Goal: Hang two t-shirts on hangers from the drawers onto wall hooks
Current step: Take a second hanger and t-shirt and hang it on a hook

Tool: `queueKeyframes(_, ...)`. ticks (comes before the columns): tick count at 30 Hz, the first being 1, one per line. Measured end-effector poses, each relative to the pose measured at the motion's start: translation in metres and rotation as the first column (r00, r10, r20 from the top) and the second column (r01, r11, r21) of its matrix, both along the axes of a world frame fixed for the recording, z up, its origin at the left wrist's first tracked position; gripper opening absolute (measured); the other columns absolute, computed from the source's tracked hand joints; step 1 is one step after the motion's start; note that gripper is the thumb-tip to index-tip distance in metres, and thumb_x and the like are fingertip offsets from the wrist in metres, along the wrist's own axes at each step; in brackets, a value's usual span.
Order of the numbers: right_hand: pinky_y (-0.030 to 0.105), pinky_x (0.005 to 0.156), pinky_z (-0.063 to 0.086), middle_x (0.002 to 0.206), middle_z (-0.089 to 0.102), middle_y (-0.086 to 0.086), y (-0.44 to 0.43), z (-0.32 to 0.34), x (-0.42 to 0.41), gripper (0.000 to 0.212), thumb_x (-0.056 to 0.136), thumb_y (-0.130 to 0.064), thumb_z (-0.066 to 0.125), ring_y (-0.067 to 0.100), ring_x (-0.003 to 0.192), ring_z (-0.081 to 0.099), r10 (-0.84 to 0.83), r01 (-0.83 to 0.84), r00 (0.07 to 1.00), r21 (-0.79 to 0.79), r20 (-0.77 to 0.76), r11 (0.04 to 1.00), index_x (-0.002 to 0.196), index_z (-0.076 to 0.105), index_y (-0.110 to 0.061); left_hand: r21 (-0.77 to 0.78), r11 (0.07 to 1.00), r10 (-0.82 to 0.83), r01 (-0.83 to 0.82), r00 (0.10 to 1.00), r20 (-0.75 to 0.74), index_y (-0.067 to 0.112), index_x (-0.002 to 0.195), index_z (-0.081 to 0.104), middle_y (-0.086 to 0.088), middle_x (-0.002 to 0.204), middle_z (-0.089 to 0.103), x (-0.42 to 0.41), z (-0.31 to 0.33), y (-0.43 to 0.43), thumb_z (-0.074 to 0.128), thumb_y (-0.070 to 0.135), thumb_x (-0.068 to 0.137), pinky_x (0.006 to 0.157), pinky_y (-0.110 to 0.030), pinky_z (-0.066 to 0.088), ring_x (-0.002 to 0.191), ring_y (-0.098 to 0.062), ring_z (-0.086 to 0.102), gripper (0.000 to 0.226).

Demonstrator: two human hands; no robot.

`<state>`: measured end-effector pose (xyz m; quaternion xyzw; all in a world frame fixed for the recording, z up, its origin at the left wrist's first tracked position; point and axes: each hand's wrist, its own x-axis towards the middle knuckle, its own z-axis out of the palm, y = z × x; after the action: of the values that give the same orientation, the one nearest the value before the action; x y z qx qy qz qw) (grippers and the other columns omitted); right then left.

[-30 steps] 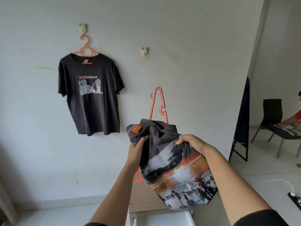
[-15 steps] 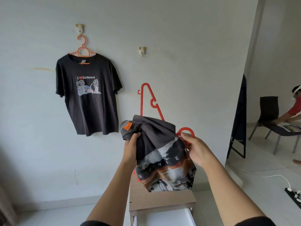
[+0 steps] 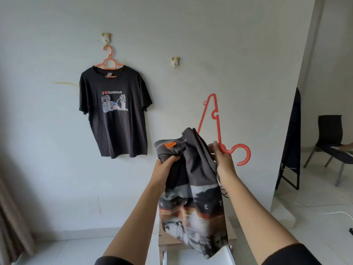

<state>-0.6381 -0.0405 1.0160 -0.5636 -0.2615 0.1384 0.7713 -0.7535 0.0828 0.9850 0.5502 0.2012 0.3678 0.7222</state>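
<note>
A black "I love Singapore" t-shirt (image 3: 114, 109) hangs on an orange hanger (image 3: 109, 61) from the left wall hook (image 3: 106, 37). The right wall hook (image 3: 175, 62) is bare. My left hand (image 3: 165, 170) grips the collar of a dark grey t-shirt (image 3: 193, 190) with a sunset print. My right hand (image 3: 222, 159) pinches the neck of a red hanger (image 3: 216, 129), which is tilted, one arm pointing up and its hook out to the right. The hanger's lower part is hidden inside the shirt.
A wooden drawer unit (image 3: 191, 243) with an open white drawer stands below my hands against the wall. A black chair (image 3: 332, 142) and a dark folded stand (image 3: 292, 138) are to the right. A white cable (image 3: 324, 212) lies on the floor. A curtain (image 3: 11, 217) hangs at left.
The red hanger has come further out through the shirt's neck and its hook now sticks out to the right. The shirt hangs longer. The view has shifted left and down.
</note>
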Motion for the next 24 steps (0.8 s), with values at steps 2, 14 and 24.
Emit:
queueKeyframes(2, 0.014, 0.046, 0.038, 0.063, 0.051, -0.004, -0.001, 0.002, 0.007, 0.032, 0.099, -0.027, 0.042, 0.006, 0.049, 0.044, -0.031, 0.031, 0.997, -0.008, 0.075, 0.999, 0.076, 0.060, -0.016, 0.026, 0.999, 0.030, -0.030, 0.999, -0.015, 0.009, 0.105, 0.066, -0.016, 0.101, 0.072, -0.004, -0.002, 0.002, 0.067, 0.010, 0.078, 0.085, -0.042, 0.056, 0.096, -0.030, 0.068, 0.026)
queueKeyframes(14, 0.022, 0.056, 0.032, 0.055, 0.044, -0.007, 0.008, -0.017, 0.000, 0.019, 0.088, -0.045, 0.056, 0.009, 0.055, 0.041, 0.127, -0.057, 0.973, -0.330, 0.194, 0.942, 0.082, 0.064, -0.028, 0.159, 0.987, 0.013, 0.001, 0.996, -0.087, 0.008, 0.097, 0.062, -0.012, 0.090, 0.071, -0.035, -0.008, 0.007, 0.063, -0.011, 0.071, 0.076, -0.035, 0.055, 0.089, -0.029, 0.066, 0.032)
queueKeyframes(24, 0.028, 0.068, 0.043, 0.070, 0.060, -0.001, 0.017, -0.019, -0.020, 0.022, 0.085, -0.040, 0.062, 0.016, 0.071, 0.057, 0.105, -0.067, 0.990, -0.331, 0.097, 0.941, 0.079, 0.065, -0.019, 0.185, 0.983, 0.003, 0.008, 0.998, -0.059, 0.013, 0.124, 0.036, -0.010, 0.107, 0.062, -0.050, -0.003, 0.003, 0.074, -0.010, 0.053, 0.074, -0.025, 0.052, 0.098, -0.023, 0.062, 0.083)
